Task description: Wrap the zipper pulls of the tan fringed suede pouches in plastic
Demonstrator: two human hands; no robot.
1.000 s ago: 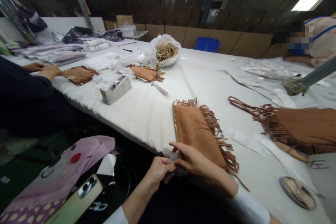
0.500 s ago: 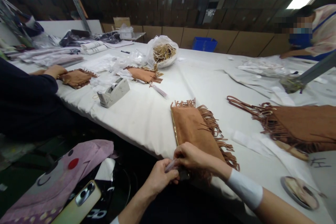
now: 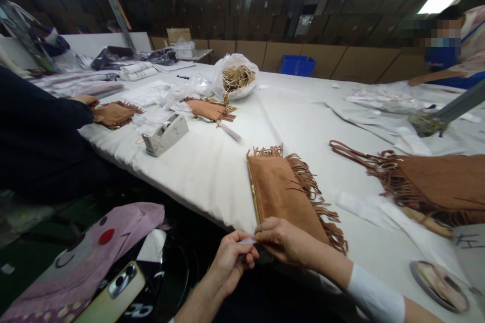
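My left hand (image 3: 232, 261) is closed, pinching a small translucent pale strip (image 3: 247, 241) just off the table's front edge. Fingertip to fingertip with it, my right hand (image 3: 282, 242) is also closed, at the strip's other end and over the near end of a brown suede fringed bag (image 3: 282, 189). What the right fingers grip is hidden. The bag lies flat, with a gold-coloured zip along its left side and fringe on its far and right sides.
On the white table (image 3: 212, 176) are a tape dispenser (image 3: 165, 135), a plastic bag of tan cords (image 3: 237, 78), another fringed bag (image 3: 435, 176) and a round mirror-like disc (image 3: 439, 285). A phone (image 3: 113, 295) rests lower left. Co-workers are at left and far right.
My hands have shifted slightly downward, and the strip now lies flatter between the fingers. At left, the co-worker's sleeve has moved over more of their hand.
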